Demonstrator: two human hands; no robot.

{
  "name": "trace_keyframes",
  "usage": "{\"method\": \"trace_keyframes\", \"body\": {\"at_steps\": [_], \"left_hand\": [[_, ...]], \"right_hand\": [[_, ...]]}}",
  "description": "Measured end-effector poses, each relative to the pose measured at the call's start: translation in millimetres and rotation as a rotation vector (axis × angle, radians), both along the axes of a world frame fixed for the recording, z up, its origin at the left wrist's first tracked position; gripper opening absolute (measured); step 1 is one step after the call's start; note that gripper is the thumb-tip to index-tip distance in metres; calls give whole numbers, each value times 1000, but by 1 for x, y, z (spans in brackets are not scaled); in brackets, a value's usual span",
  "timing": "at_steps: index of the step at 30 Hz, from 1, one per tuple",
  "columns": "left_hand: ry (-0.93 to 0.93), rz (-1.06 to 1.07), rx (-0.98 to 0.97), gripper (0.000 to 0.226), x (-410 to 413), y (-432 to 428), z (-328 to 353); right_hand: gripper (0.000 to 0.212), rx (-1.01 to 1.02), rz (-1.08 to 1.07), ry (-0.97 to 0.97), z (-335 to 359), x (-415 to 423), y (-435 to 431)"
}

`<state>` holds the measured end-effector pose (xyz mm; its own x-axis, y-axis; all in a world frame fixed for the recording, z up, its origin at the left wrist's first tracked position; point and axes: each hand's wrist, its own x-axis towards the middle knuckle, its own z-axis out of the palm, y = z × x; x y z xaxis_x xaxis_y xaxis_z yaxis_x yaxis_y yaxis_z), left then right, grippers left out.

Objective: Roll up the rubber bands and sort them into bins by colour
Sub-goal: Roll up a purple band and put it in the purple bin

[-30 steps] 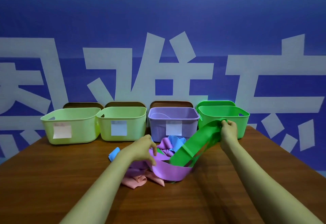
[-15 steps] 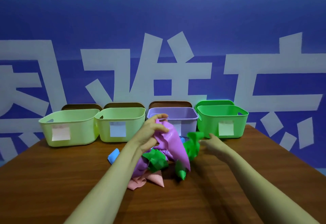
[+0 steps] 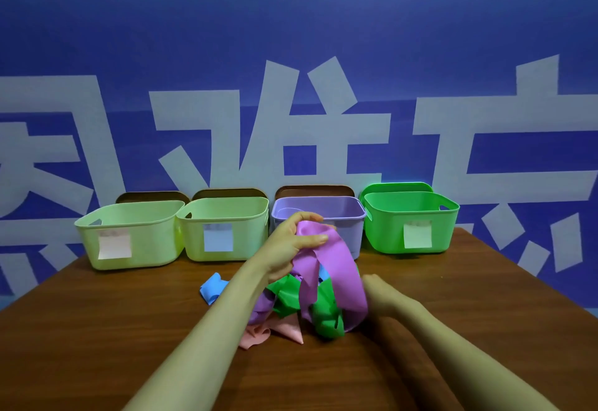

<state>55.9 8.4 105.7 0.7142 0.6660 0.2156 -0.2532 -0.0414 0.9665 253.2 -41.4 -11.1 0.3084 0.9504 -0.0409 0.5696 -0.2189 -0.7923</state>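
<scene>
Left hand [image 3: 288, 248] pinches purple band [image 3: 343, 268], lifted before purple bin [image 3: 353, 232], likely to free it for rolling; right hand [image 3: 380, 294], nearer than bin, grip unclear.

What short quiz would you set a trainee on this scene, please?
1. True or false: the left hand grips the purple band and holds it up above the pile.
2. Which bin stands farthest to the right in the row? A pale green; B purple; C green.
3. Which colour is the band that lies farthest left on the table?

Key: 1 true. 2 C, the green bin. 3 blue: the blue band lies at the left edge of the pile.
</scene>
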Motion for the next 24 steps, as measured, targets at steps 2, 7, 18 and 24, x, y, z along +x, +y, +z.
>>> {"method": "trace_keyframes", "body": {"at_steps": [2, 7, 18, 24], "left_hand": [[102, 51, 55, 30, -4, 5, -3], [209, -7, 137, 17, -9, 6, -9], [-178, 194, -165, 14, 13, 1, 18], [-92, 253, 69, 15, 4, -4, 30]], "right_hand": [[10, 233, -281, 10, 12, 8, 7], [13, 368, -621, 53, 43, 25, 6], [33, 410, 52, 564, 94, -25, -25], [10, 400, 302, 254, 127, -42, -37]]}}
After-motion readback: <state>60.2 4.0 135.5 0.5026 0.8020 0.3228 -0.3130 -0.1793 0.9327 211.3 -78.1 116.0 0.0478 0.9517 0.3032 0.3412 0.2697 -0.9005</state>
